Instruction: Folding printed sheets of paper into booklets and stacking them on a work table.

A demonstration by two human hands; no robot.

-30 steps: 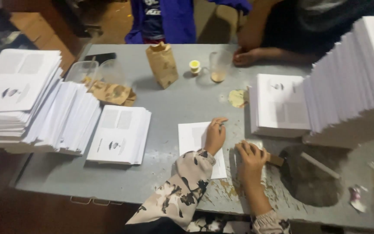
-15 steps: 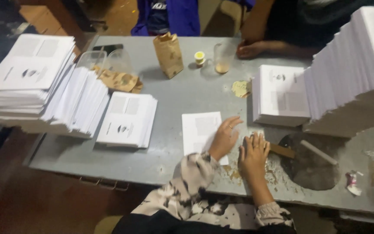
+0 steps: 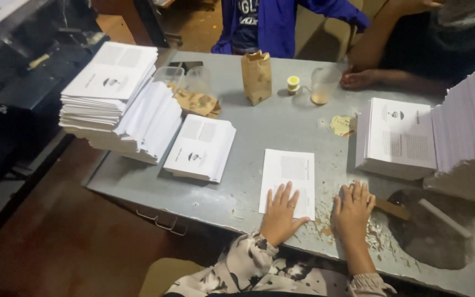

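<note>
printed sheet (image 3: 287,181) lies flat on the grey counter (image 3: 281,126), near its front edge, between a short booklet stack (image 3: 200,147) and a thicker printed stack (image 3: 398,138). i see the left hand (image 3: 279,215) resting palm down on the sheet's lower edge, fingers spread, pinching nothing. right hand (image 3: 352,209) lies flat on the bare counter just beside the sheet, fingers loosely together, holding nothing. a brown paper bag (image 3: 257,77) and a plastic cup (image 3: 323,85) stand at the far side, near another person's hand (image 3: 358,80).
</note>
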